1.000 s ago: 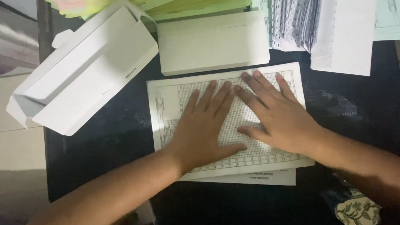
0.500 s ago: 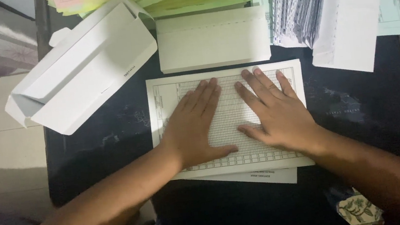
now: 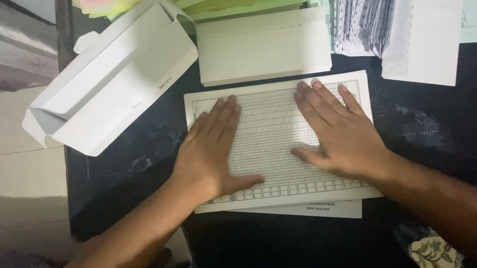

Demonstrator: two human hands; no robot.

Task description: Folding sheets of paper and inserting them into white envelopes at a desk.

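- Sheet [image 3: 268,143], a gridded form, lies flat on the dark table [image 3: 438,150], just below the white envelope [image 3: 264,45] and to the right of the open white box [image 3: 111,82].
- Left hand [image 3: 211,154] rests palm-down on the sheet's left part, fingers spread flat and grasping nothing; right hand [image 3: 340,133] lies the same way on the right part. The two hands are apart, with bare grid between the thumbs.
- Long axis of the sheet runs left to right, parallel to the envelope's long edge; its short edges face the box on one side and the fanned papers [image 3: 396,14] on the other. The header band sits along the edge nearest the envelope, so the top of the form seems to point away from the person, though the print is too small to be sure.
- Second sheet [image 3: 310,211] peeks out under the near edge, slightly askew to the top one.
- Risk, as a judgement: uneven pressure from the two palms could slide the top sheet over the lower one and worsen the skew.
- Pushing the hands towards each other could buckle or crease the paper between them.
- The box overhangs the table's left edge, and a nudge from the left forearm could tip it off.
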